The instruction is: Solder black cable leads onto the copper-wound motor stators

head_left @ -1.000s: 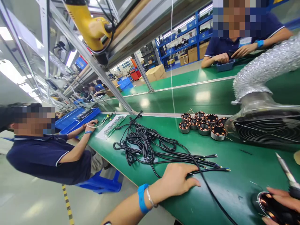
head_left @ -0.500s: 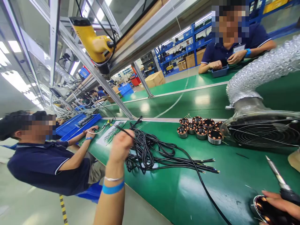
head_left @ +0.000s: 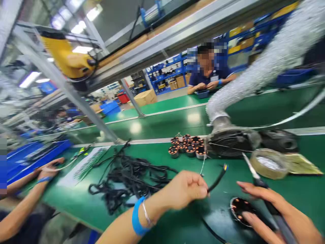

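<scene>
Cable (head_left: 217, 182), black, yellow and blue wire ends showing, pinched in left hand (head_left: 189, 189); right hand (head_left: 291, 211) gripping iron (head_left: 259, 181), digit over copper-dotted ring (head_left: 237, 204); further rings (head_left: 190, 149) along desk's (head_left: 149, 154) far edge.

Factory workshop | green workbench (head_left: 149, 150) | blue racks (head_left: 167, 74) | soldering iron (head_left: 259, 182)

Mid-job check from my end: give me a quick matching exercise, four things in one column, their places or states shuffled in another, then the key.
1. Left hand
2. Iron
3. Fan
4. Tape roll

A. In the right hand
B. Just right of the iron's tip
C. Holding a cable
D. Joined to a silver duct

Pairs: 1-C; 2-A; 3-D; 4-B
</scene>
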### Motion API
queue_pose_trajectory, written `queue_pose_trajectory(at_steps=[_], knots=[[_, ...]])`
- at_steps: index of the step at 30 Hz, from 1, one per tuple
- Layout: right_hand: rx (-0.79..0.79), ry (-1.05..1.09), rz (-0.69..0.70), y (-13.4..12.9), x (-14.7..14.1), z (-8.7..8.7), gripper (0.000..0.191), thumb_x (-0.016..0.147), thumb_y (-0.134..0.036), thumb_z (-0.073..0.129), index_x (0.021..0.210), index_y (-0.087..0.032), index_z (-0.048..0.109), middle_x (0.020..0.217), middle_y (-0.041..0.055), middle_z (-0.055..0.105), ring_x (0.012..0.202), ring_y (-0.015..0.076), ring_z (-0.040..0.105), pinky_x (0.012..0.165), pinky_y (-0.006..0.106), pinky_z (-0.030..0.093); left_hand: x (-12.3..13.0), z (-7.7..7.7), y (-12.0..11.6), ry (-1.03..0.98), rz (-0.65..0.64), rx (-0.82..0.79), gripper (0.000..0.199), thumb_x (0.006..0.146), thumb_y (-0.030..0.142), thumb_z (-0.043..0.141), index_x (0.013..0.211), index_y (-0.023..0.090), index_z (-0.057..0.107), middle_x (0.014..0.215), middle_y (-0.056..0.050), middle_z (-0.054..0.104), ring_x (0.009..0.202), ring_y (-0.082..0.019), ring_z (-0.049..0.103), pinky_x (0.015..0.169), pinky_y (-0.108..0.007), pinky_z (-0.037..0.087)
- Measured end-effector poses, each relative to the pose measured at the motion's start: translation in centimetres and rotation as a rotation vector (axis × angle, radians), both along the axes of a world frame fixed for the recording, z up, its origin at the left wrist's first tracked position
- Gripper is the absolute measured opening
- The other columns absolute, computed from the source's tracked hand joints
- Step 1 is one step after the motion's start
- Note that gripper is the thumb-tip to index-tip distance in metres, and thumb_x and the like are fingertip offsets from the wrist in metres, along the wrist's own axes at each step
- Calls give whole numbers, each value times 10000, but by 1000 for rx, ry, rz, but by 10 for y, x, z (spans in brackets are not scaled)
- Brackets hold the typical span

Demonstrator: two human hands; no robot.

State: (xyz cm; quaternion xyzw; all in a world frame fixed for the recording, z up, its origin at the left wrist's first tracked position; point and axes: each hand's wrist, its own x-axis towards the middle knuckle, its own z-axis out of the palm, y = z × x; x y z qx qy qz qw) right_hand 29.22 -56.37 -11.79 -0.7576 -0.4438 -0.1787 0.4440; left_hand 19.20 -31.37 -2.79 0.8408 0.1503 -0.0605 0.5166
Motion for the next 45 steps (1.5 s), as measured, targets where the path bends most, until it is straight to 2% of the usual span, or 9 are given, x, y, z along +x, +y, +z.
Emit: queue_pose_trajectory(at_steps=[2, 4, 11, 14, 17, 21, 24, 36, 45], knots=[[-5, 90, 11, 2, -4, 18, 341, 877, -366, 613, 1197, -273, 539, 1006, 51, 722, 780, 205, 728, 642, 269, 634, 11, -24, -24, 22, -193, -147, 208, 821, 320, 634, 802, 115, 661, 522, 73, 427, 481, -76, 334, 446, -179, 250], [29, 198, 20, 7, -6, 31, 245, 896, -275, 579, 1133, -260, 517, 889, 15, 697, 716, 152, 703, 624, 216, 604, 12, -32, -35, 14, -220, -12, 202, 857, 318, 587, 803, 132, 642, 526, 80, 370, 504, -84, 307, 467, -204, 210], [120, 307, 104, 21, -10, 41, 241, 881, -156, 527, 1097, -258, 496, 821, -27, 660, 680, 103, 669, 638, 171, 569, 19, -11, -30, -74, -361, 263, 244, 935, 274, 459, 858, 177, 669, 661, 28, 547, 633, -128, 480, 623, -242, 342], [144, 310, 185, 28, -12, 41, 247, 882, -148, 527, 1100, -262, 506, 835, -22, 654, 642, 99, 661, 574, 162, 556, 25, -15, -33, -256, -356, 137, 346, 1003, 349, 351, 983, 186, 655, 936, -43, 634, 891, -174, 554, 823, -277, 400], [165, 363, 236, 34, -15, 39, 250, 899, -141, 516, 1113, -268, 495, 808, -33, 649, 585, 84, 646, 535, 145, 542, 26, -31, -41, -196, -419, -213, 443, 994, 511, 323, 879, 166, 576, 853, -54, 618, 809, -176, 588, 766, -289, 452], [173, 387, 141, 37, -17, 35, 218, 886, -147, 532, 1066, -266, 504, 792, -41, 628, 576, 79, 626, 545, 144, 546, 20, -50, -47, -55, -334, -382, 482, 955, 619, 338, 785, 184, 459, 592, 37, 476, 500, -106, 451, 517, -226, 360], [162, 407, 81, 37, -19, 33, 226, 870, -149, 535, 1060, -267, 504, 783, -45, 621, 544, 76, 605, 500, 139, 530, 17, -53, -48, -107, -267, -306, 434, 963, 563, 404, 795, 171, 489, 604, 51, 426, 563, -97, 373, 554, -223, 304], [177, 435, -48, 49, -38, 22, 273, 902, -237, 578, 1146, -277, 462, 711, -71, 647, 523, 90, 609, 488, 151, 517, 20, -59, -53, -14, -34, -742, 492, 850, 694, 501, 810, 226, 357, 596, 104, 243, 502, -86, 146, 459, -227, 120], [103, 2, 84, 45, -29, 31, 314, 845, -65, 542, 1142, -167, 541, 865, 45, 645, 699, 153, 593, 636, 269, 537, 22, -51, -36, -66, -218, -191, 367, 955, 531, 416, 826, 203, 516, 788, 0, 515, 720, -151, 446, 692, -268, 399]])
